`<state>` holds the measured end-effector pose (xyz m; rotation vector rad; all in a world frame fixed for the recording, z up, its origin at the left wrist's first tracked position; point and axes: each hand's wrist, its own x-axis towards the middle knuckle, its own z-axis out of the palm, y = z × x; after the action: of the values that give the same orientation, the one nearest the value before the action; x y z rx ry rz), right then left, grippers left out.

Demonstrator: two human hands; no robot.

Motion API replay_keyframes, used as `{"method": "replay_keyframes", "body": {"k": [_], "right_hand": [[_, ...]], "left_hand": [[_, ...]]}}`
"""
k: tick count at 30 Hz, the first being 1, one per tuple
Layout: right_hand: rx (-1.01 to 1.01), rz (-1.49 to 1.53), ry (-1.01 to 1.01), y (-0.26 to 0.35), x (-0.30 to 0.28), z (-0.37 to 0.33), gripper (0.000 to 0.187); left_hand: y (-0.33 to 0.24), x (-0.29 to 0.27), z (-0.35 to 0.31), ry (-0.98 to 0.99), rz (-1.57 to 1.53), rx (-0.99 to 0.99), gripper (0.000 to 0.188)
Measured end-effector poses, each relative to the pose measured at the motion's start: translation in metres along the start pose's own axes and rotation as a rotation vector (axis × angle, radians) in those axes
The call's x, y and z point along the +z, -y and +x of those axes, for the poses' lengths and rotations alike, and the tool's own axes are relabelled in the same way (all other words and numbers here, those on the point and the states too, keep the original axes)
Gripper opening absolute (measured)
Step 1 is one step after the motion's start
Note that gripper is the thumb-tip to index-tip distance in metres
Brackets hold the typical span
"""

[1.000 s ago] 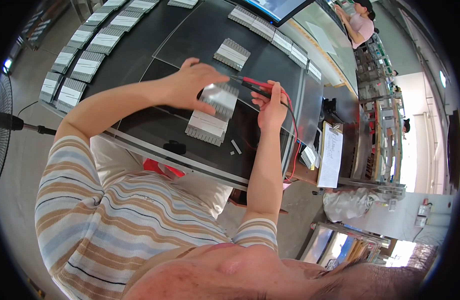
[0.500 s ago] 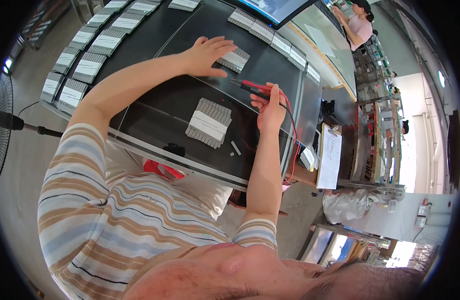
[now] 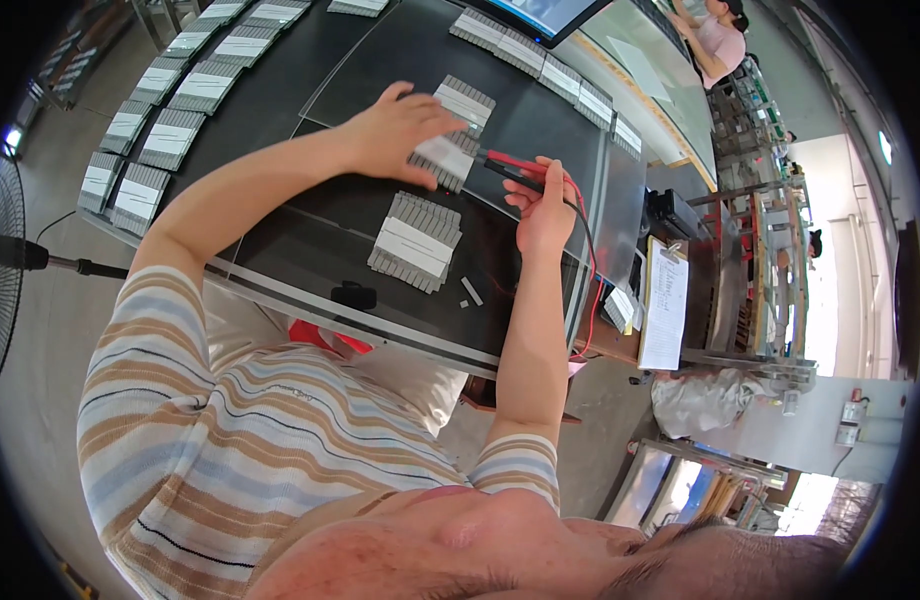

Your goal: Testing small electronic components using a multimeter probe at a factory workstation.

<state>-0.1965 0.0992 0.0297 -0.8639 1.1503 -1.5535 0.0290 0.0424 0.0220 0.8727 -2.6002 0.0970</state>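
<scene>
My right hand (image 3: 546, 215) is closed round a pair of test probes (image 3: 518, 166), one red and one black, with leads trailing down to the right. Their tips point left, close to the right edge of a bundle of grey strips (image 3: 446, 162) with a white band across it. My left hand (image 3: 405, 137) spans that bundle's left side, thumb below and fingers above; exact contact is blurred. Just beyond lies another bundle (image 3: 466, 103). Nearer to me a fanned stack of similar strips (image 3: 416, 243) rests on the black tabletop (image 3: 310, 240).
More bundles line the table's left side (image 3: 170, 138) and its far right edge (image 3: 540, 65). A small loose strip (image 3: 471, 291) lies near the front. A monitor (image 3: 555, 15) stands at the back, a clipboard (image 3: 663, 305) to the right, a fan (image 3: 5, 250) at left. Another person (image 3: 718, 45) works far right.
My left hand has drawn back toward me and left, and a blurred banded bundle now shows beside it, near the probe tips. My right hand has stayed nearly in place, still holding the probes.
</scene>
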Motion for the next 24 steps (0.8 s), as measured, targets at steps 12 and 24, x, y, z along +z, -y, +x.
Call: {"method": "replay_keyframes", "body": {"k": [12, 24], "right_hand": [[0.016, -0.191, 0.151, -0.0069, 0.0074, -0.0042, 0.031], [0.018, -0.070, 0.086, -0.0049, 0.0044, -0.0030, 0.026]], "left_hand": [[-0.0102, -0.0012, -0.0146, 0.030, -0.156, -0.088, 0.074], [-0.0108, -0.0071, -0.0124, 0.030, -0.161, -0.097, 0.074]]}}
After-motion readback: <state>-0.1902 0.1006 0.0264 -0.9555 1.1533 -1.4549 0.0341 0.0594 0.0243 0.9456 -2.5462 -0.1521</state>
